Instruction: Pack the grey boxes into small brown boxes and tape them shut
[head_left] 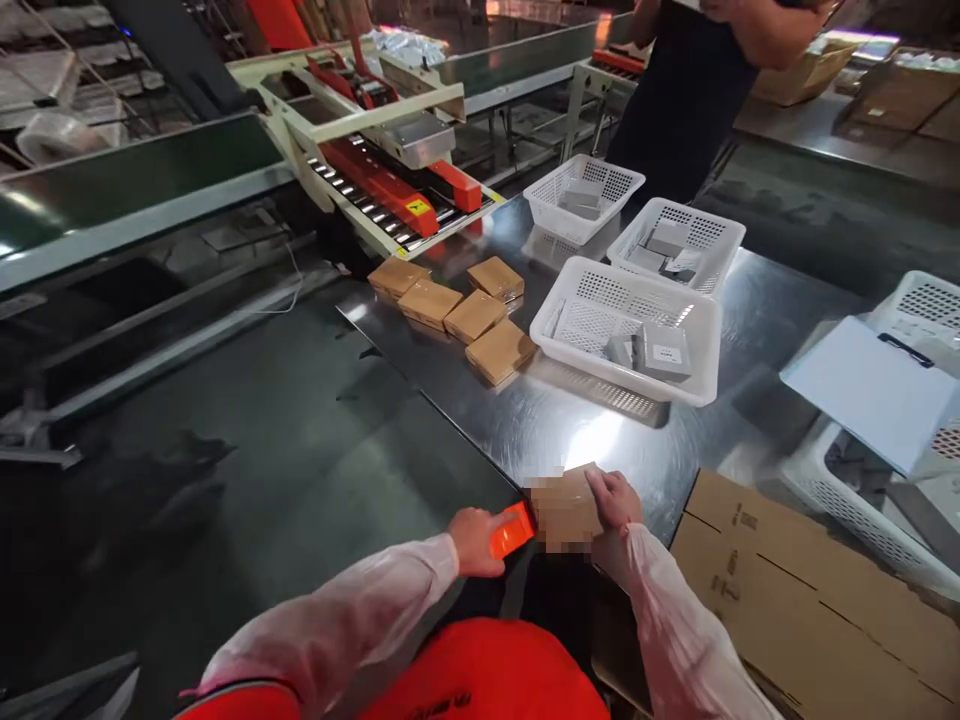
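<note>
My left hand (475, 543) is closed around a bright orange hand-held tool (513, 531) whose exact kind I cannot make out. The tool's end is right beside a small brown cardboard box (564, 508), partly blurred by pixelation. With its fingers on the far right edge of that box, my right hand (616, 502) grips it at the near edge of the metal table (510, 425). Flat brown cardboard sheets (795, 600) lie to the right of my right forearm. Whether the tool touches the box cannot be told.
Several small brown boxes (501, 350) lie at the table's left edge. White plastic baskets (551, 345) with grey boxes stand behind. A clipboard (862, 390) rests on a basket at right. Beyond are a roller machine (390, 190) and a person in dark clothes (679, 100).
</note>
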